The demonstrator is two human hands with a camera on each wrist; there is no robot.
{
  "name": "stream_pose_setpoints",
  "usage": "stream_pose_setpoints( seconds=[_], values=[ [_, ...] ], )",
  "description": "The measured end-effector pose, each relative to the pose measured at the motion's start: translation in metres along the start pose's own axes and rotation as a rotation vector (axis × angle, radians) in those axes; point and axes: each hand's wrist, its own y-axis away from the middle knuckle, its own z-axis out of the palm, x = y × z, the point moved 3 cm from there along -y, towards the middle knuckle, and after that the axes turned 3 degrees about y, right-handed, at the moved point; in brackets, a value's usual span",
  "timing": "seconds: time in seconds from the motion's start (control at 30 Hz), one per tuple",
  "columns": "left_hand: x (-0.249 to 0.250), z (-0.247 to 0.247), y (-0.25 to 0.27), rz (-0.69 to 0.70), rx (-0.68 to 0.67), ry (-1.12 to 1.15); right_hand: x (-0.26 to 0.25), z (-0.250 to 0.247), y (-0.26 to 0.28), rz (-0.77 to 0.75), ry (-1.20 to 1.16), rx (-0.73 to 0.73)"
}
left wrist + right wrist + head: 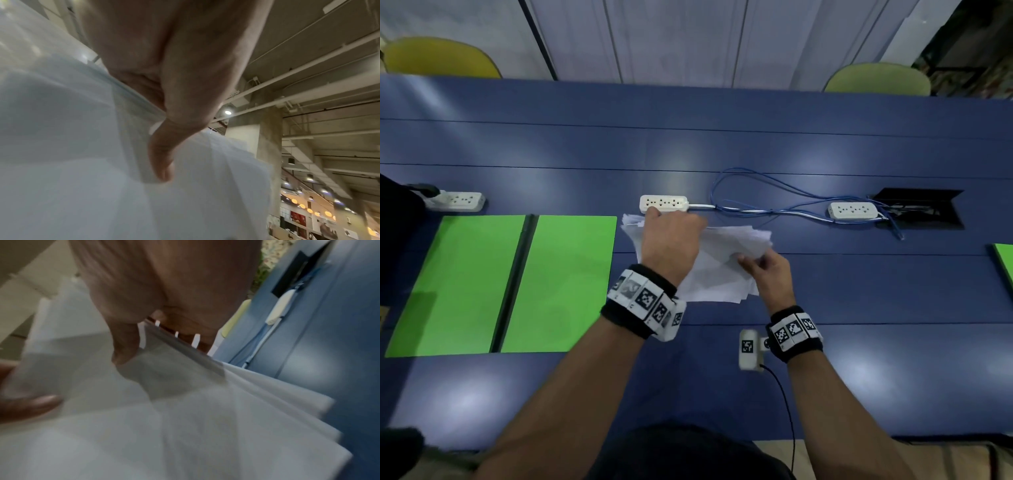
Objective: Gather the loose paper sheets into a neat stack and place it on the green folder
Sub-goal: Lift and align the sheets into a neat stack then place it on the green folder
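I held the paper sheets [722, 253] in both hands just above the blue surface [859, 291], my left hand [671, 240] gripping their far left edge with the thumb pressed on top and my right hand [767, 270] pinching their near right side, the edges fanned out and not yet squared. The open green folder [565, 281] lay flat just beside the bundle on my left, its spine running away from me. So my left hand was the nearer one, and I judged the carry would go sideways to the left.
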Motion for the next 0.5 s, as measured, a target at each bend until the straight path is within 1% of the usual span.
stream_pose_setpoints(
  seconds=[0.03,0.07,0.1,0.13,0.17,0.2,0.23,0.3,0.33,0.4,0.47,0.5],
  values=[
    [-0.008,-0.002,0.003,-0.006,0.042,0.057,0.010,-0.010,0.000,-0.006,0.080,0.061],
    [-0.019,-0.003,0.005,-0.018,0.083,0.140,0.024,-0.020,0.000,0.024,0.138,0.119],
    [-0.033,-0.004,0.008,-0.043,0.131,0.247,0.039,-0.031,0.002,0.107,0.147,0.178],
    [-0.048,-0.004,0.012,-0.087,0.178,0.372,0.052,-0.040,0.006,0.213,0.092,0.232],
    [-0.062,-0.002,0.016,-0.145,0.207,0.512,0.066,-0.049,0.008,0.298,0.017,0.248],
    [-0.075,0.001,0.020,-0.205,0.199,0.672,0.075,-0.054,0.009,0.340,-0.065,0.223],
    [-0.085,0.008,0.024,-0.250,0.177,0.854,0.076,-0.056,0.009,0.342,-0.119,0.163],
    [-0.095,0.022,0.032,-0.290,0.168,1.198,0.068,-0.052,0.006,0.295,-0.150,0.030],
    [-0.098,0.030,0.037,-0.302,0.170,1.307,0.063,-0.051,0.003,0.263,-0.145,0.020],
    [-0.105,0.051,0.046,-0.341,0.181,1.427,0.053,-0.052,-0.001,0.173,-0.161,0.078],
    [-0.115,0.079,0.051,-0.371,0.187,1.489,0.048,-0.056,-0.004,0.077,-0.102,0.131],
    [-0.120,0.096,0.053,-0.388,0.176,1.510,0.050,-0.055,-0.004,0.057,-0.043,0.144]
  ],
)
